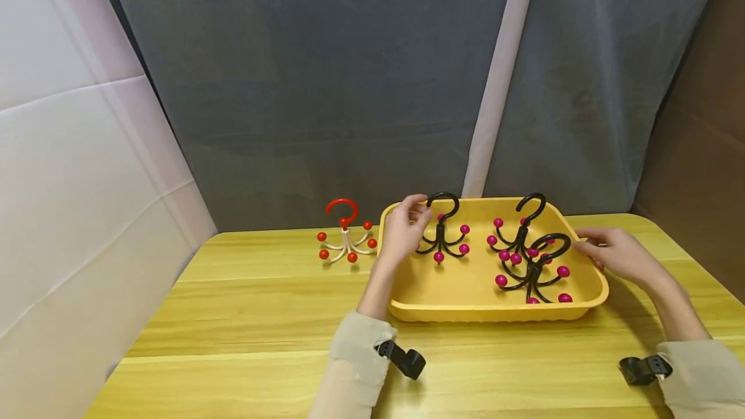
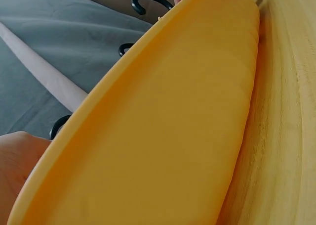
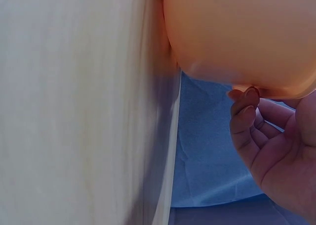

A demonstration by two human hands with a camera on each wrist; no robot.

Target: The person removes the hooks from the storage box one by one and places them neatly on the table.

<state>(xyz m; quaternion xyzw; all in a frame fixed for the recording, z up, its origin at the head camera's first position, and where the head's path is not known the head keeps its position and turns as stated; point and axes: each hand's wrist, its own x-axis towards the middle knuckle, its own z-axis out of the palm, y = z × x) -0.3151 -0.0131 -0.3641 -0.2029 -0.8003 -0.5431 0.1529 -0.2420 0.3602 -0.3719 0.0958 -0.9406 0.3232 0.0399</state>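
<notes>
A yellow tray [image 1: 454, 290] stands on the table with three black hooks bearing pink balls inside. My left hand [image 1: 404, 225] reaches over the tray's left side, its fingers bent right at the curved top of the left black hook [image 1: 440, 231]; I cannot tell whether they pinch it. It hides that hook's left balls. At the tray's right side, my right hand [image 1: 619, 254] grips the rim, thumb above and fingers curled beneath, as the right wrist view shows. Two more black hooks, a rear one [image 1: 522, 235] and a front one [image 1: 534, 270], stand close together near it.
Just left of the tray, a white hook with a red top and red balls [image 1: 345, 238] stands on the wooden table [image 1: 250, 328]. Grey cloth [image 1: 302, 83] hangs behind the table, with a white wall [image 1: 87, 147] at left and a brown one [image 1: 710, 147] at right.
</notes>
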